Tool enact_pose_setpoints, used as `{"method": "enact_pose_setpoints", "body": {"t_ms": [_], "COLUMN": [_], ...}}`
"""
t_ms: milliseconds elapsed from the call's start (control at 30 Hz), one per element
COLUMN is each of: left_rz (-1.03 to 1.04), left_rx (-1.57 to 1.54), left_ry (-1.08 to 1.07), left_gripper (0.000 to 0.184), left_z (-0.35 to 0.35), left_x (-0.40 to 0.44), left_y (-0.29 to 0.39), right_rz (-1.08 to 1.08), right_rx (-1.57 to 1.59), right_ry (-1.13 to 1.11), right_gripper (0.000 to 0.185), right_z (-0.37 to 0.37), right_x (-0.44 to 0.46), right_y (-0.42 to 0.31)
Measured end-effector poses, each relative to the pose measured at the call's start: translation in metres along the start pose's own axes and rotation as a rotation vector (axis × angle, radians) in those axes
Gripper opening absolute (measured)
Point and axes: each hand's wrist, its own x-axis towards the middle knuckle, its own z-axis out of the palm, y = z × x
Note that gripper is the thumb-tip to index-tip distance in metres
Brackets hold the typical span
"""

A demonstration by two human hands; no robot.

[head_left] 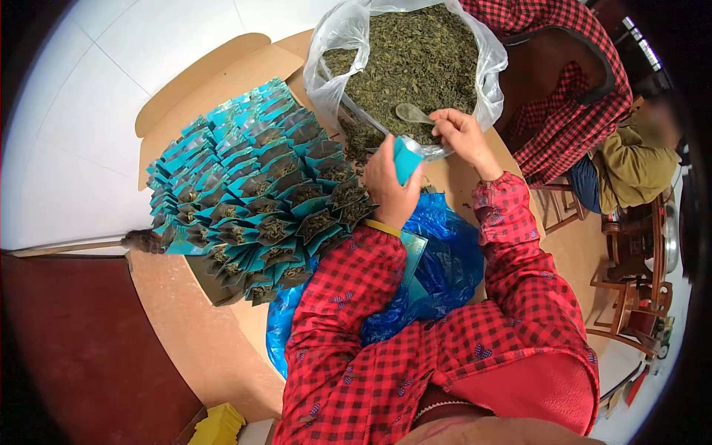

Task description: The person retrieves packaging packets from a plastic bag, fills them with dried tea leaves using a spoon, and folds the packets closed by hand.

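My left hand (389, 189) is closed around a small teal pouch (407, 159), its silvery end facing up near the rim of a clear plastic bag (489, 89). Between the fingers of my right hand (463, 137) is a spoon (413, 113), its bowl over the dried green leaves (415, 55) that fill the bag. They look like loose tea. To the left, many teal pouches (256, 189) stand packed in rows, their tops open and dark leaves showing inside several of them. A cardboard box (211, 278) holds them.
Under my forearms lies a crumpled blue plastic bag (452, 259) with a flat teal packet (412, 256) on it. Cardboard (215, 70) spreads behind the pouches. Red checked cloth (545, 137) lies beyond the leaf bag. At the right, a person (634, 167) sits near wooden chairs (623, 297).
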Motion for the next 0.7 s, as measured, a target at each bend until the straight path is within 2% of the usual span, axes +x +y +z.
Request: {"method": "enact_pose_setpoints", "body": {"t_ms": [67, 133, 167, 233, 300, 333, 467, 567, 600, 700], "left_rz": [0.037, 0.197, 0.275, 0.345, 0.491, 0.490, 0.346, 0.148, 0.152, -0.003], "left_rx": [0.020, -0.019, -0.040, -0.097, -0.212, -0.209, -0.160, -0.118, -0.114, -0.113], "left_ry": [-0.011, -0.112, -0.164, -0.133, -0.062, -0.064, -0.151, -0.093, -0.092, 0.044], "left_gripper": [0.071, 0.071, 0.072, 0.072, 0.072, 0.072, 0.071, 0.070, 0.070, 0.070], "left_z": [-0.001, -0.006, -0.006, -0.001, 0.004, 0.003, 0.002, 0.000, 0.000, -0.001], "left_x": [-0.004, -0.005, -0.006, -0.012, -0.015, -0.015, -0.013, -0.006, -0.004, -0.002], "left_y": [0.007, 0.030, 0.038, 0.048, 0.053, 0.051, 0.038, 0.021, 0.017, 0.008], "right_rz": [-0.061, -0.090, -0.038, 0.071, 0.098, 0.119, 0.107, 0.063, 0.040, -0.056], "right_rx": [0.038, 0.058, 0.090, 0.157, 0.109, 0.056, -0.070, -0.084, -0.067, -0.019], "right_ry": [-0.071, -0.107, -0.176, -0.311, -0.316, -0.325, -0.300, -0.212, -0.152, -0.084], "right_gripper": [0.019, 0.020, 0.020, 0.021, 0.021, 0.021, 0.022, 0.022, 0.022, 0.022], "right_z": [0.003, 0.007, 0.008, 0.013, 0.023, 0.030, 0.060, 0.076, 0.081, 0.083], "right_x": [-0.007, -0.013, -0.015, -0.020, -0.015, -0.010, 0.011, 0.022, 0.025, 0.022], "right_y": [-0.002, -0.007, -0.010, -0.016, -0.008, -0.003, -0.008, -0.011, -0.010, -0.011]}}
